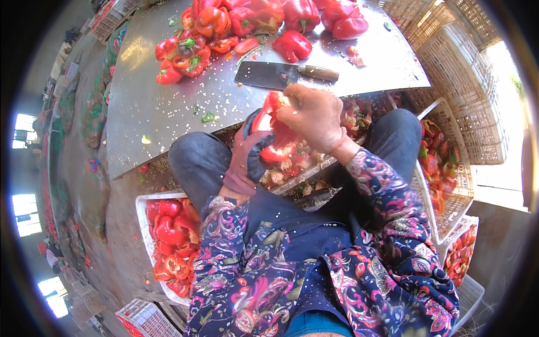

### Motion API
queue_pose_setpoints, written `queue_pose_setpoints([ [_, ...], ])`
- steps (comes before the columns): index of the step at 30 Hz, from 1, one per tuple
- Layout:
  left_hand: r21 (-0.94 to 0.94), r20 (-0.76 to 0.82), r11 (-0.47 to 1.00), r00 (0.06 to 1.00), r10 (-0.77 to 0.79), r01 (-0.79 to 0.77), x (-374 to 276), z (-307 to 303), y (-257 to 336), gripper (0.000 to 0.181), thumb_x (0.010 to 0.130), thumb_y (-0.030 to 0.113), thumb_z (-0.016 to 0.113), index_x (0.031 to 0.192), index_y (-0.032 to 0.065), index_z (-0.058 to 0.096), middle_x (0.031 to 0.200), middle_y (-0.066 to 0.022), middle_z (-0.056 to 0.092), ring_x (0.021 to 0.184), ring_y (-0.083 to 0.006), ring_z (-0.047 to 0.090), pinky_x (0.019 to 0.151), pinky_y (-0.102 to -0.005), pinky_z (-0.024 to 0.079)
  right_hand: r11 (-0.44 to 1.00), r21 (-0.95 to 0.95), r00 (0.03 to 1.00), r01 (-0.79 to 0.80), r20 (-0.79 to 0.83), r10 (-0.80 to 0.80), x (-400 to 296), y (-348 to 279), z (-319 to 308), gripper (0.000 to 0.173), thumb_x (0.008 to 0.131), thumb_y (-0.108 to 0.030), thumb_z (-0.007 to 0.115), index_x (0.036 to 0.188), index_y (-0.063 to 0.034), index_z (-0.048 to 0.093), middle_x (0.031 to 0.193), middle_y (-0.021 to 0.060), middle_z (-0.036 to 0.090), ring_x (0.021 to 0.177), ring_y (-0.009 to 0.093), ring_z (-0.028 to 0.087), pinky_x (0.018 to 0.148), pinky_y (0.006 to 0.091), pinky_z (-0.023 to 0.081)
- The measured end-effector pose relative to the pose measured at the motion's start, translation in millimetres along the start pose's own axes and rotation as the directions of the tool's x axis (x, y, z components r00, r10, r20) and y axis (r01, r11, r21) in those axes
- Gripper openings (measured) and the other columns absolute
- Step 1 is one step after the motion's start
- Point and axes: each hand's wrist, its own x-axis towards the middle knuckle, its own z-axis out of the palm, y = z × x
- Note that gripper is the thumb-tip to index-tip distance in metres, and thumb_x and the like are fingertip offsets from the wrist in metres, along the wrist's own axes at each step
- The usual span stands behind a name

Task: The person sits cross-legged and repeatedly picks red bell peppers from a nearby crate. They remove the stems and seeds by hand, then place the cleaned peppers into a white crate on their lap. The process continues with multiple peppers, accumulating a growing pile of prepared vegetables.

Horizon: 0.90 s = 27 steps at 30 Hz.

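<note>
My left hand, in a maroon and black glove, holds an opened red bell pepper above my lap. The bare right hand reaches to the pepper's upper edge, its fingers closed around pale core or seed matter there. Beyond both hands a cleaver with a wooden handle lies on the metal table. Several red peppers are heaped at the table's far side, and one red pepper lies just behind the cleaver. Below the hands, between my knees, a crate holds cores and scraps.
A white crate of red pepper pieces stands at my left. At my right are a basket of pepper pieces and stacked plastic crates. Seeds and green bits dot the table. Filled net sacks lie farther left on the floor.
</note>
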Motion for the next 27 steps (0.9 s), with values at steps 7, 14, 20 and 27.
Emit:
queue_pose_setpoints([
  [7, -0.146, 0.007, 0.989, 1.000, 0.002, -0.001, -9, -4, -6, 0.051, 0.085, 0.008, 0.059, 0.135, -0.0009, 0.050, 0.119, -0.0127, 0.063, 0.108, -0.0224, 0.064, 0.093, -0.0371, 0.055, 0.977, -0.212, 0.933, 0.030, -0.346, -0.104, 31, 42, -51, 0.024, 0.076, -0.019, 0.069, 0.100, -0.0144, 0.068, 0.087, 0.0057, 0.071, 0.080, 0.025, 0.070, 0.068, 0.0376, 0.055],
  [14, -0.147, 0.004, 0.982, 0.993, 0.121, -0.119, -5, 3, -4, 0.057, 0.084, 0.007, 0.061, 0.139, -0.0005, 0.045, 0.128, -0.0142, 0.057, 0.116, -0.0244, 0.060, 0.099, -0.0359, 0.050, 0.960, -0.281, 0.997, 0.004, -0.073, -0.025, -9, 26, -79, 0.038, 0.076, -0.013, 0.067, 0.114, -0.0109, 0.067, 0.117, 0.0082, 0.067, 0.087, 0.027, 0.070, 0.074, 0.0379, 0.056],
  [20, 0.326, 0.033, 0.887, 0.941, 0.336, -0.328, -1, 7, -8, 0.064, 0.084, 0.006, 0.065, 0.143, -0.0007, 0.040, 0.135, -0.0134, 0.052, 0.122, -0.0201, 0.052, 0.106, -0.0334, 0.043, 0.994, -0.056, 0.985, 0.093, 0.150, -0.084, -20, -42, -34, 0.027, 0.087, -0.037, 0.067, 0.081, -0.0109, 0.072, 0.072, 0.0099, 0.066, 0.066, 0.031, 0.067, 0.062, 0.0398, 0.052],
  [27, 0.289, -0.004, 0.900, 0.940, 0.342, -0.326, -5, -3, -7, 0.058, 0.085, 0.004, 0.059, 0.141, -0.0029, 0.043, 0.132, -0.0135, 0.053, 0.120, -0.0201, 0.053, 0.105, -0.0332, 0.043, 0.983, 0.097, 0.973, -0.153, 0.189, 0.133, -11, -46, -23, 0.031, 0.088, -0.040, 0.064, 0.081, -0.0110, 0.074, 0.071, 0.0128, 0.068, 0.070, 0.033, 0.068, 0.064, 0.0422, 0.052],
])
